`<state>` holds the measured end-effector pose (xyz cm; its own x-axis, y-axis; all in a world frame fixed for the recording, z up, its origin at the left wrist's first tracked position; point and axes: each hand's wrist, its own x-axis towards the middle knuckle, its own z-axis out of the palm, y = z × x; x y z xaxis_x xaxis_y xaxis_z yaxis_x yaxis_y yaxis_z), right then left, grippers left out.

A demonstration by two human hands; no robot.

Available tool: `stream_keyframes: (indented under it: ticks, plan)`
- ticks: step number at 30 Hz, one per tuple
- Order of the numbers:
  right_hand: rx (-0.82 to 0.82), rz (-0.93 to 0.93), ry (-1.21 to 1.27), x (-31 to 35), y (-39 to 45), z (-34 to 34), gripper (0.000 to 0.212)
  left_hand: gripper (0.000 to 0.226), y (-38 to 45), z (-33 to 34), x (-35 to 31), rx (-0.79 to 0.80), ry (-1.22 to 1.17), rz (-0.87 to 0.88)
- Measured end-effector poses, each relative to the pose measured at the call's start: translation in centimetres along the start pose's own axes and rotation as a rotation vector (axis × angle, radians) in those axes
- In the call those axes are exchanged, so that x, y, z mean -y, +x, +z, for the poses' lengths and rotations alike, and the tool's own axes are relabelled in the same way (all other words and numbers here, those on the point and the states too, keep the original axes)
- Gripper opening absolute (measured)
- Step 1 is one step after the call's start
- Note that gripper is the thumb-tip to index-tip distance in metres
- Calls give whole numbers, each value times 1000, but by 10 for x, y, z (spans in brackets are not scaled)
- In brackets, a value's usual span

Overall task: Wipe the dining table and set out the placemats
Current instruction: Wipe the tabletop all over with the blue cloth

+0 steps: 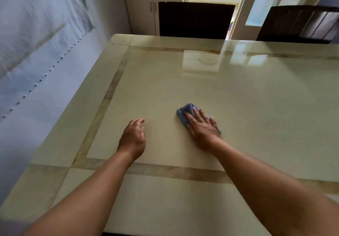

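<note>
A glossy cream dining table [238,98] with a tan inlaid border fills the view. A small folded blue cloth [183,112] lies on it near the middle. My right hand [201,127] presses flat on the cloth with straight, spread fingers, covering most of it. My left hand [133,137] hovers or rests just left of it on the bare tabletop, fingers loosely curled and holding nothing. No placemats are in view.
Two dark chair backs stand at the table's far edge, one [194,19] at centre and one [300,23] at the right. A pale wall [36,52] runs close along the table's left side. Cupboards and a glazed door lie beyond.
</note>
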<state>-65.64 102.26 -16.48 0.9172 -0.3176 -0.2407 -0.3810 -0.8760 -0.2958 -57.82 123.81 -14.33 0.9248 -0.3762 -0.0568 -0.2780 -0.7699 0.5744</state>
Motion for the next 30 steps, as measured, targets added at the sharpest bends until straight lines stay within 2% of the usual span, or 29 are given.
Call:
stream_keyframes:
  ticks: [4, 9, 11, 16, 19, 21, 23, 30]
  plan:
    - [-47, 275, 15, -53, 0, -20, 53, 39, 0, 6, 2, 4, 12, 11]
    - [-79, 343, 69, -32, -32, -7, 53, 38, -6, 1, 10, -19, -74, 3]
    - [-57, 244, 59, -6, -52, 8, 53, 38, -9, -4, 14, -44, -93, -7]
    - [117, -269, -24, 97, -84, 62, 56, 38, -12, -20, 38, -136, -58, -18]
    - [162, -555, -70, 146, -61, 79, 55, 38, -7, -31, 54, -227, -77, -77]
    - [160, -674, -96, 163, -27, 74, 55, 37, -2, -38, 63, -254, -83, -106]
    - [152, -676, -102, 176, 22, 63, 53, 35, 5, -44, 72, -280, -82, -113]
    - [53, -417, -90, 182, 167, 17, 49, 45, 35, -46, 97, -217, 32, -72]
